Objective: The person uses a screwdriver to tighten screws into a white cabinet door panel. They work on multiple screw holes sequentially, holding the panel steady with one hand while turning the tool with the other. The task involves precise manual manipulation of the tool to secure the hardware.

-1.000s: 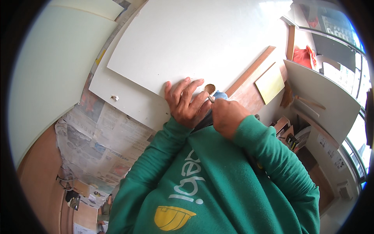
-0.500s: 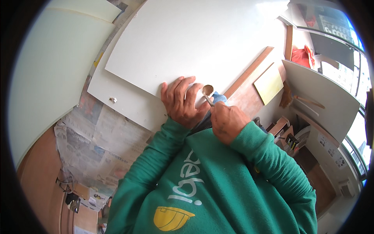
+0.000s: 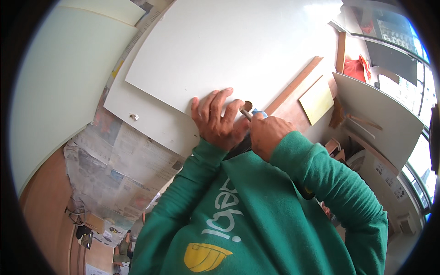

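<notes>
A white panel (image 3: 206, 46) lies flat in front of me, with a round brown recess (image 3: 248, 106) near its close edge. My left hand (image 3: 217, 121) rests on the panel, fingers spread, its index fingertip beside the recess. My right hand (image 3: 270, 134) is closed around a slim metal-bladed hand tool (image 3: 246, 113). The blade's end reaches the rim of the recess and partly covers it. Most of the handle is hidden in my right hand, so the tool's exact kind is unclear. Something blue (image 3: 259, 112) shows just beyond that hand.
A second white panel (image 3: 146, 110) sticks out beneath the first, over newspaper sheets (image 3: 119, 160). At left stands a large pale panel (image 3: 68, 82). A wooden strip (image 3: 298, 85), a yellowish board (image 3: 317, 101) and a leaning grey-white panel (image 3: 378, 114) are on the right.
My right hand has turned slightly and its forearm has swung outward to the right. The tool's blade now covers more of the recess. My left hand stays nearly in place.
</notes>
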A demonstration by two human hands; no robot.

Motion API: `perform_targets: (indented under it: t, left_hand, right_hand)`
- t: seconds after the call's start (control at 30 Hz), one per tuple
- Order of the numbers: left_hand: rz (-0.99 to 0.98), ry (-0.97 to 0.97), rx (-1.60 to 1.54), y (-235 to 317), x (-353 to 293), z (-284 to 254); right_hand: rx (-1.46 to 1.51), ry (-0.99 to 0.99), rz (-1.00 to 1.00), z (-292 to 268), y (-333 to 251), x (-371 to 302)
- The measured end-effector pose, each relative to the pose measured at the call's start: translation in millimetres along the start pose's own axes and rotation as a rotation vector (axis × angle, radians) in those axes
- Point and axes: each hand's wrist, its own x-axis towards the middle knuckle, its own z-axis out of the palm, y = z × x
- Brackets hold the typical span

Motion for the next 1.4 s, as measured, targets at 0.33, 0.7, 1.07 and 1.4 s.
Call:
perform_targets:
  t: [0.33,0.7,1.07,1.4]
  left_hand:
    - [0.022,-0.096,-0.088,2.7,4.8,-14.9]
    - [-0.021,-0.08,-0.021,-15.9,70.9,-21.0]
    - [0.029,-0.253,-0.021,12.2,9.0,-28.8]
    - [-0.076,-0.07,0.053,23.0,-0.6,-3.7]
  right_hand:
    - [0.315,0.37,-0.194,-42.5,53.9,-108.9]
    - [0.521,0.439,0.025,-15.2,100.1,-102.0]
    - [0.178,0.297,-0.175,23.7,69.8,-44.4]
    - [0.036,0.102,-0.204,8.6,47.9,-10.8]
